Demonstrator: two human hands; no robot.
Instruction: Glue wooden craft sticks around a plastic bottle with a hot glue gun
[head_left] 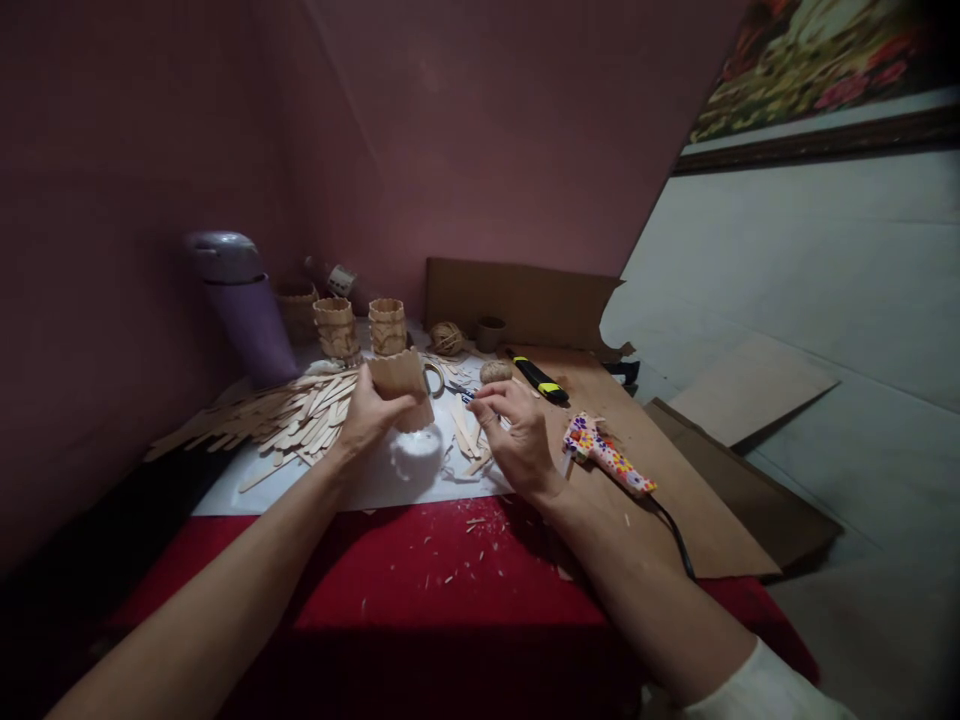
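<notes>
L hand (376,408): fingers pinching wooden-stick cup (401,385), L of glue gun (609,456). R hand (519,435): fingers pressed together, can't tell if holding anything. I'd flag: too hard an L squeeze may crack cup.

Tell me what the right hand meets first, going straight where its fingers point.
Likely the wooden piece held in the left hand, though depth is unclear from this one view.

Before me I have one cup (403,386) of matt, ridged wood; bare wooden sticks (319,412); one twine ball (446,338), rough; a white sheet (232,492), smooth, slightly glossy; red cloth (337,570), matt; brown cardboard (517,300), dull; one cutter (538,379), plastic-cased, smooth.
</notes>
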